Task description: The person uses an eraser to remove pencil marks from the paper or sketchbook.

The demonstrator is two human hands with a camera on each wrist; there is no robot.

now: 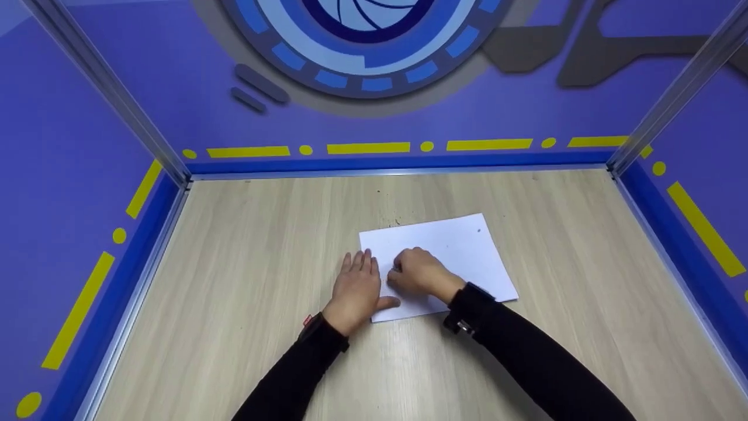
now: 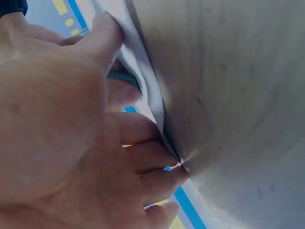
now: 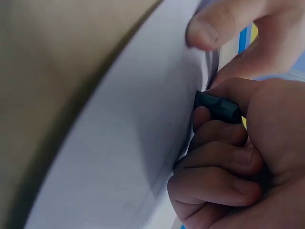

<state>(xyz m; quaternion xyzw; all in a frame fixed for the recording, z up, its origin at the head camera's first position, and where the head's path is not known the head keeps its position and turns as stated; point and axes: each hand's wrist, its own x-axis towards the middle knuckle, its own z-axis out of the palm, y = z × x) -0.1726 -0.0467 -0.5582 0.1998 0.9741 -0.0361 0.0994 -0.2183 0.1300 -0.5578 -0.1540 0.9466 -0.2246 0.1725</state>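
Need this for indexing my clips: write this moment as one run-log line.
left hand: rests along left edge of paper | right hand: pinches small dark object over paper | paper: on table

sheet (image 1: 461, 263): smooth matt paper | tabletop (image 1: 263, 245): wood-grained | rails (image 1: 131, 111): metallic | sleeves (image 1: 537, 356): matt cloth

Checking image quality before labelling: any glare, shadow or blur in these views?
Head: even light, white paper bright, its edges clear; left wrist: soft and hazy, pale sheen low right on the wood-grain tabletop; right wrist: grey shadow on the paper beside the right hand, which grips a dark green block, and the tabletop looks blurred.
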